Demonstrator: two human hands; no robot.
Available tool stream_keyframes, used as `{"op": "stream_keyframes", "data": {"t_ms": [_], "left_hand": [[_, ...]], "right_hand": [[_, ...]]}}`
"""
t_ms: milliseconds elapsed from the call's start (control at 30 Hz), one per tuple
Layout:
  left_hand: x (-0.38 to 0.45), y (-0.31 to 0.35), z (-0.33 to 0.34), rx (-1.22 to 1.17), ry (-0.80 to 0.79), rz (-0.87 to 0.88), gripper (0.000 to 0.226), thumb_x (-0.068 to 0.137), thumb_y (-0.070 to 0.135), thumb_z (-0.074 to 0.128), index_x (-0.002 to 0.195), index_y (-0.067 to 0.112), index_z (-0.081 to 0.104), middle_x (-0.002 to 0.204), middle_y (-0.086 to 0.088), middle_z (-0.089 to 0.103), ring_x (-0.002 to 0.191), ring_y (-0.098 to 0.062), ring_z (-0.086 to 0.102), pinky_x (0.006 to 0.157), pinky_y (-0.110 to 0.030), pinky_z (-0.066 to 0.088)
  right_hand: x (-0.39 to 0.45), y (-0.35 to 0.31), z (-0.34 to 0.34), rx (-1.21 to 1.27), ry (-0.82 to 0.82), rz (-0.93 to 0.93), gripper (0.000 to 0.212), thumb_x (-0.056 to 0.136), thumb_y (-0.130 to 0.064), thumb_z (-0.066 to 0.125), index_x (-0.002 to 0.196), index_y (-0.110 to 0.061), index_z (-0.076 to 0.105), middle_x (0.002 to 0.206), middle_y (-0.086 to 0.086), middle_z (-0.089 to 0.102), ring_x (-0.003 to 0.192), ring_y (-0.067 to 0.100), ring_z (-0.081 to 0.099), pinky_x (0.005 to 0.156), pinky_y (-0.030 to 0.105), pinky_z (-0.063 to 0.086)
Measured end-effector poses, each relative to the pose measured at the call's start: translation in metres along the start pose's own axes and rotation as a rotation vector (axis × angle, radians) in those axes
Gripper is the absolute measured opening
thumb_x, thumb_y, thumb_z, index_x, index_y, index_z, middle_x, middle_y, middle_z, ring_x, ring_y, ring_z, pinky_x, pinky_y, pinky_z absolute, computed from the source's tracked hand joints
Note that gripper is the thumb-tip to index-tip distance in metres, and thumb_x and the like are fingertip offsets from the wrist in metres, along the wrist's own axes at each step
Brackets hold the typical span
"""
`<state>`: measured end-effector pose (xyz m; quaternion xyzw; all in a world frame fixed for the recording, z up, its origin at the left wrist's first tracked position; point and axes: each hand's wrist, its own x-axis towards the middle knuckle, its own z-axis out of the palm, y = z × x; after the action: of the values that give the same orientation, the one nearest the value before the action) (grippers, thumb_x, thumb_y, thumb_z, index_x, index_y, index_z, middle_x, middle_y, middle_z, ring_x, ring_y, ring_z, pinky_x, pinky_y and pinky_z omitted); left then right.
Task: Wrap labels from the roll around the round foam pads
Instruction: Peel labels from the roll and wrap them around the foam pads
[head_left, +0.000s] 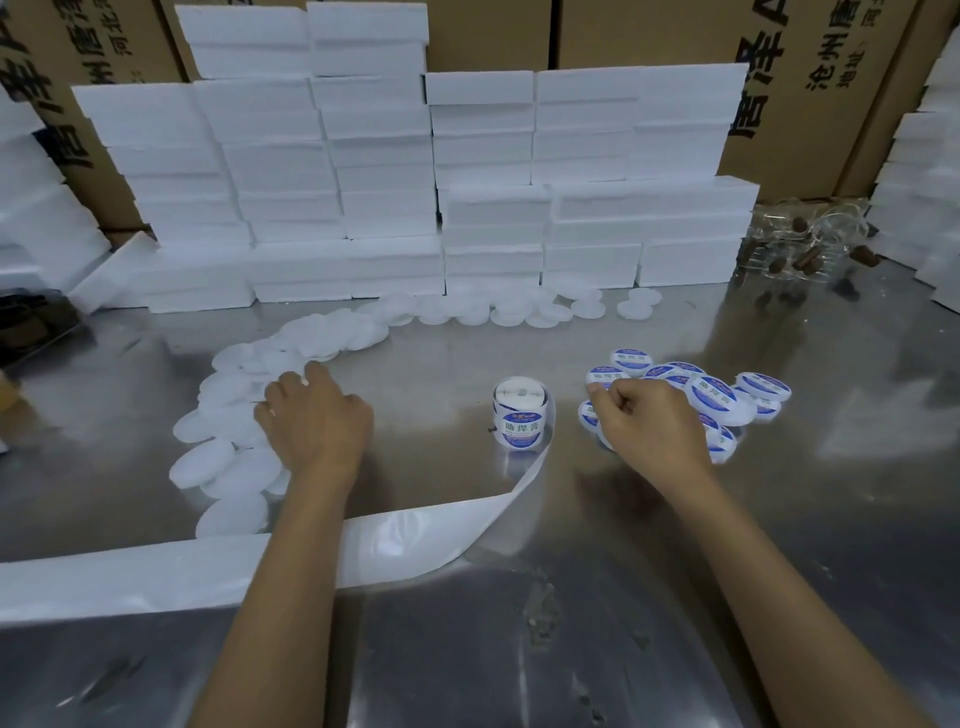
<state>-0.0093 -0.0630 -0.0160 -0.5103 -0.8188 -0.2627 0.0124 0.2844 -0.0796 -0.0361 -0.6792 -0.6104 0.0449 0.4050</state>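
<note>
Two hands (311, 415), one label roll (519, 410), uncountable foam pads (228, 395).

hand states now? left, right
Left hand: fingers spread on the plain foam pads, gripping none.
Right hand: fingers curled over the labelled pads; hold cannot be told.

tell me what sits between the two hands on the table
In the head view, the label roll stands upright between the left hand and right hand.
</note>
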Motion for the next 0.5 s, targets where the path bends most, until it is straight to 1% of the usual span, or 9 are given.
{"op": "stream_keyframes", "data": {"t_ms": [33,100,133,167,200,267,333,433,500], "left_hand": [[0.005,-0.007,0.002,0.044,-0.019,-0.011,0.048,0.092,0.015,0.051,0.139,0.004,0.046,0.15,-0.024,0.04,0.143,-0.038,0.027,0.12,-0.049,0.013],[0.015,-0.02,0.007,0.143,-0.072,-0.012,0.052,0.098,0.02,0.045,0.146,0.005,0.039,0.162,-0.021,0.024,0.152,-0.034,0.009,0.123,-0.049,-0.003],[0.019,-0.024,0.01,0.188,-0.101,-0.011,0.05,0.099,0.022,0.042,0.146,0.006,0.04,0.163,-0.019,0.022,0.153,-0.033,0.006,0.123,-0.049,-0.006],[0.021,-0.027,0.013,0.225,-0.123,-0.01,0.046,0.1,0.024,0.04,0.143,0.007,0.046,0.16,-0.019,0.028,0.152,-0.033,0.01,0.123,-0.049,-0.007],[0.023,-0.029,0.016,0.245,-0.129,-0.006,0.042,0.1,0.024,0.039,0.135,0.007,0.054,0.153,-0.019,0.041,0.149,-0.034,0.021,0.123,-0.049,-0.007],[0.026,-0.031,0.022,0.233,-0.075,0.013,0.031,0.098,0.019,0.042,0.112,0.006,0.066,0.12,-0.017,0.065,0.127,-0.033,0.048,0.124,-0.047,-0.003],[0.028,-0.03,0.023,0.213,-0.005,0.042,0.024,0.096,0.014,0.047,0.095,0.004,0.068,0.094,-0.015,0.07,0.104,-0.032,0.061,0.124,-0.042,-0.001],[0.028,-0.029,0.024,0.171,0.022,0.082,0.017,0.093,0.008,0.052,0.09,0.002,0.068,0.092,-0.018,0.071,0.096,-0.035,0.064,0.124,-0.039,0.009],[0.025,-0.026,0.021,0.038,0.002,0.103,0.014,0.093,0.007,0.054,0.092,0.0,0.067,0.097,-0.02,0.07,0.097,-0.038,0.062,0.113,-0.04,0.03]], "right_hand": [[0.0,0.0,0.0,0.003,0.0,-0.001,0.055,0.093,-0.034,0.057,0.049,-0.014,0.033,0.042,0.0,0.038,0.048,0.014,0.041,0.049,0.029,0.027],[0.0,-0.001,0.0,0.006,-0.003,0.001,0.054,0.093,-0.035,0.057,0.049,-0.013,0.034,0.043,0.0,0.039,0.049,0.015,0.042,0.048,0.029,0.027],[0.0,-0.001,0.001,0.006,-0.005,0.003,0.054,0.093,-0.035,0.056,0.05,-0.013,0.034,0.043,0.0,0.039,0.049,0.015,0.042,0.048,0.028,0.028],[-0.001,-0.001,0.001,0.005,-0.006,0.006,0.054,0.094,-0.036,0.056,0.05,-0.012,0.035,0.044,0.0,0.04,0.049,0.015,0.042,0.048,0.028,0.028],[-0.001,-0.002,0.001,0.005,-0.008,0.009,0.053,0.094,-0.036,0.056,0.051,-0.012,0.035,0.045,0.001,0.04,0.049,0.016,0.042,0.048,0.028,0.029],[-0.001,-0.002,0.001,0.017,-0.013,0.016,0.052,0.094,-0.036,0.056,0.052,-0.011,0.037,0.046,0.001,0.041,0.051,0.017,0.042,0.049,0.028,0.03],[-0.002,-0.004,0.001,0.036,-0.013,0.024,0.052,0.093,-0.036,0.056,0.051,-0.012,0.036,0.044,0.0,0.04,0.049,0.016,0.041,0.048,0.029,0.029],[-0.003,-0.006,0.0,0.054,-0.018,0.027,0.051,0.093,-0.037,0.055,0.053,-0.012,0.037,0.045,0.0,0.04,0.05,0.017,0.041,0.05,0.03,0.031],[-0.005,-0.009,0.0,0.089,-0.021,0.017,0.046,0.092,-0.039,0.055,0.056,-0.014,0.042,0.049,0.0,0.048,0.055,0.02,0.048,0.052,0.03,0.035]]}}
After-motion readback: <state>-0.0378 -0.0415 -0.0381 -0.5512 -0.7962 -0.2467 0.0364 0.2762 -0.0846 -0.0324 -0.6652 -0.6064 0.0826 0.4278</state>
